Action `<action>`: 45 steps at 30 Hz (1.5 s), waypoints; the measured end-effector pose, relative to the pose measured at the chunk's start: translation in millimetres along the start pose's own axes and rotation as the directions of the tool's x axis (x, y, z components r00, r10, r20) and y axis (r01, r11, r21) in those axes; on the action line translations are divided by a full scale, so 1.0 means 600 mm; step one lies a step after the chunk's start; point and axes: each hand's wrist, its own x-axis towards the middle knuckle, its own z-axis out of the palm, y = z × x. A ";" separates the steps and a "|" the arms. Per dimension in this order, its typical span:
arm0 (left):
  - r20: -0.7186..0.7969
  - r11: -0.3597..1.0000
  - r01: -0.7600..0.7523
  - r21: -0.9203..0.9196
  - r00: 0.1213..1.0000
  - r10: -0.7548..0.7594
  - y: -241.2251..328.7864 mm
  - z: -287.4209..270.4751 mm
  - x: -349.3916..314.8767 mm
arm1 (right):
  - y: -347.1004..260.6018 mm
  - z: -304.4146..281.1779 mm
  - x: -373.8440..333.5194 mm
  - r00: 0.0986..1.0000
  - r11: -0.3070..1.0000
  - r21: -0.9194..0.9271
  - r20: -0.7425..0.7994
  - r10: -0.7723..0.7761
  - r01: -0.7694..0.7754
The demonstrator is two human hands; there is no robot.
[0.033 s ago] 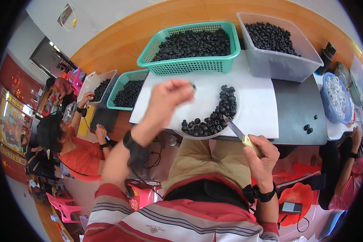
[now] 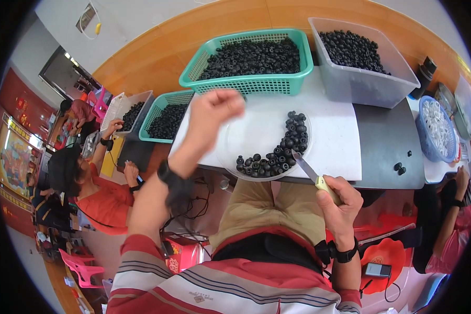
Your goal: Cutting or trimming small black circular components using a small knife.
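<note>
Many glossy balls (image 2: 296, 140) arc at four o'clock on a plate (image 2: 254, 137); right hand (image 2: 341, 201) clasps knife (image 2: 315, 178); left hand (image 2: 213, 114) curls, hold unclear.

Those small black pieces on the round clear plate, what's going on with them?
A person's right hand grips a knife, its blade tip by the black pieces along the edge of the clear plate. The left hand is raised before the large green basket, blurred; whether it holds anything is unclear. More black pieces fill that basket.
</note>
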 end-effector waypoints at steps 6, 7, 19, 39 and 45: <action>-0.189 0.780 -0.259 0.570 0.883 0.431 -0.002 -0.091 0.112 | 0.003 0.004 -0.006 1.000 1.000 0.009 -0.019 0.021 -0.021; -0.153 0.765 -0.236 0.600 0.904 0.399 -0.004 -0.081 0.095 | 0.007 0.003 -0.009 0.998 0.999 0.025 -0.047 0.034 -0.033; 0.407 0.817 -0.070 0.572 0.889 -0.208 -0.032 0.014 -0.042 | 0.019 -0.003 -0.016 0.987 0.985 0.073 -0.045 0.157 -0.154; 0.429 0.860 -0.011 0.510 0.870 -0.244 -0.036 0.052 -0.058 | 0.025 0.001 -0.020 0.988 0.984 0.106 -0.042 0.147 -0.142; 0.366 0.926 0.000 0.377 0.918 -0.149 -0.036 0.048 -0.069 | 0.025 0.000 -0.018 0.987 0.983 0.113 -0.054 0.150 -0.143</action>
